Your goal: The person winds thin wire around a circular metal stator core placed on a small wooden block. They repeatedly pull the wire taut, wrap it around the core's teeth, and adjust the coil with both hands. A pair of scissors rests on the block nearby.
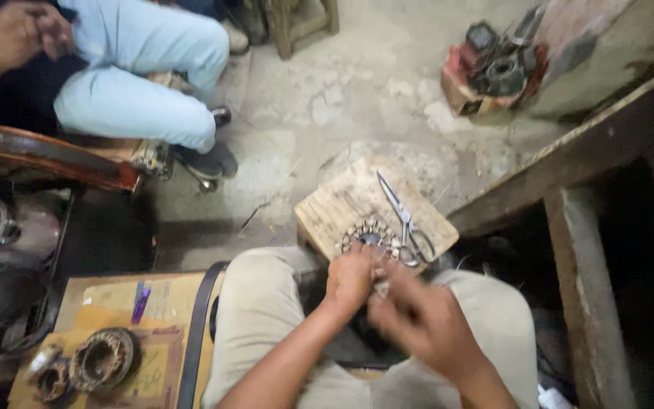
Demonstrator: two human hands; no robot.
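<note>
Looking down from the head, we see our left hand [348, 279] curled at the near edge of a round metal ring part [370, 236] with small teeth all around it. The ring sits on a wooden block [342, 201] just past our hands, between our knees. We cannot tell if the left hand grips the ring or only rests on it. Our right hand [425, 322] is blurry, just beside the left and closer to us. Its fingers look pinched on something small, but we cannot tell what.

Scissors [406, 223] lie on the block, just right of the ring and past our right hand.

To do this well, we think the left hand should keep the ring from sliding, and the right should pull slowly, away from the sharp scissors.

Far to the left of our left hand, two more rings [88, 363] lie on cardboard [160, 303]. Another person's hands [13, 34] are well apart, far beyond ours.
</note>
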